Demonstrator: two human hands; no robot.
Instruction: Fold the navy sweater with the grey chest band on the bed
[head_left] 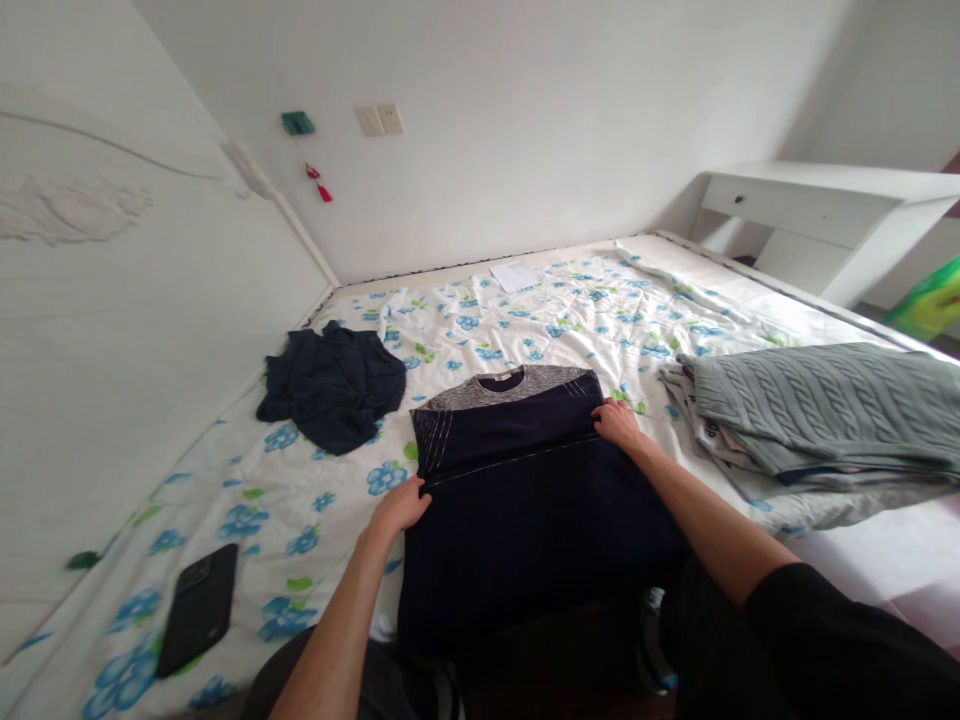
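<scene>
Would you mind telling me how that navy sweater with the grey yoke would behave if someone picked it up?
Probably floppy: the navy sweater lies in a soft, flat fold under the left hand and right hand. Lifted by one edge, it would likely fall open. Its thin-looking knit suggests it is fairly light.

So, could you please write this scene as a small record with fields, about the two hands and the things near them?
left hand: on a fold across a dark navy top with a grey marled yoke
right hand: on the same fold, at the other side
surface: white quilt with blue flowers
left of top: crumpled dark garment; black phone
right of top: stack of folded clothes, grey cable-knit on top
far end: sheet of paper
</scene>
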